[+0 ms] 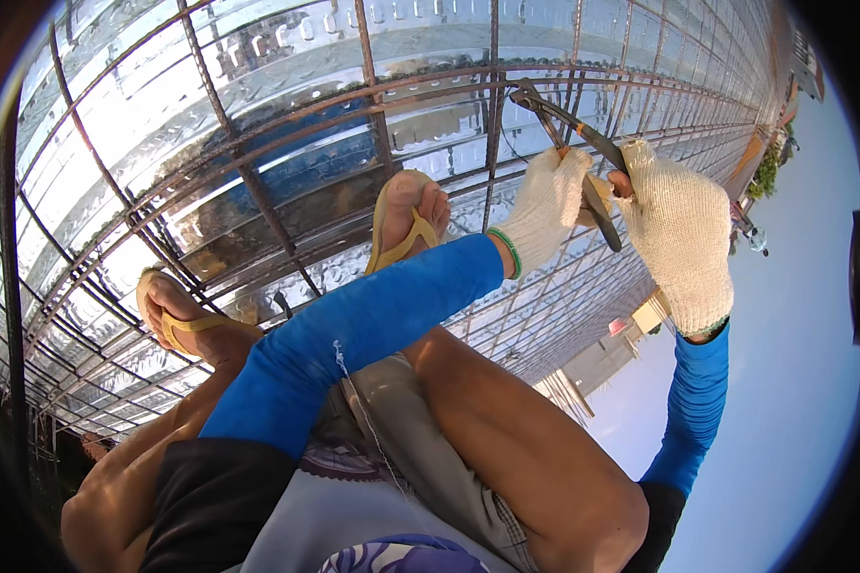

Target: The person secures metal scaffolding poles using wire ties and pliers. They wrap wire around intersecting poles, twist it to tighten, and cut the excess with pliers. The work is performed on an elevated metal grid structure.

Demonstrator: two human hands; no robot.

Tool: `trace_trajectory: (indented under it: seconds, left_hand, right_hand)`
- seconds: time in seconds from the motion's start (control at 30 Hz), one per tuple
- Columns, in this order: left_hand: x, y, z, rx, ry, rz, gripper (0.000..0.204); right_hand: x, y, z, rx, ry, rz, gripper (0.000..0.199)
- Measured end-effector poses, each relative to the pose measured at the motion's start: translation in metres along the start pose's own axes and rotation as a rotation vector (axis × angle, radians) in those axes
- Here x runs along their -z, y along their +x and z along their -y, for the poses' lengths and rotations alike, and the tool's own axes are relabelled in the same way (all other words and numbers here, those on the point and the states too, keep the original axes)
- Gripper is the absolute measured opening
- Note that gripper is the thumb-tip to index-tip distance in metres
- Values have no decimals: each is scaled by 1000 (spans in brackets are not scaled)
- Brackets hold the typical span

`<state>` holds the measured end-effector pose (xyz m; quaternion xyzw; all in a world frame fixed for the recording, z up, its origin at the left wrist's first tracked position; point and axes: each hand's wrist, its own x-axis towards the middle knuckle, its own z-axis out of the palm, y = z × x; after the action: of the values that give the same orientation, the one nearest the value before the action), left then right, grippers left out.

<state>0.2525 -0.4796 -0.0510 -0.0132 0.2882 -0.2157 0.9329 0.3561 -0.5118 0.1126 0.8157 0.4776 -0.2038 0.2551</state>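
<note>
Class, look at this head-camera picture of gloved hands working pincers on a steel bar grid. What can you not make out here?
- Head view: the pincers' jaw tips are too small to show what they grip.
- Left hand's fingertips are hidden behind the pincer handles.
- Right hand's palm side is turned away.
- The steel bars blur and bend near the rim.

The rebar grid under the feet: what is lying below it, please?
Below the rebar grid lies shiny corrugated metal decking. The sandalled feet and blue-sleeved left arm cover part of it. The gloved right hand holds pincers at a bar crossing.
</note>
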Motion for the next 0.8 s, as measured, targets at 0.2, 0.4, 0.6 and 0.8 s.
trace_trajectory:
  seconds: [0.2, 0.4, 0.6, 0.8]
  left_hand:
    - [-13, 5, -4, 71, -128, -85, 37]
    - [-45, 11, -10, 69, -169, -317, 31]
    - [-49, 18, -4, 118, -445, -556, 29]
    - [-44, 23, 0, 148, -457, -680, 35]
  right_hand:
    - [-20, -12, -15, 41, 87, -149, 44]
    - [-26, -8, -24, -207, 732, 244, 54]
    - [-66, -37, -30, -356, 1720, 176, 53]
    - [-61, -28, -28, -208, 1215, 67, 51]
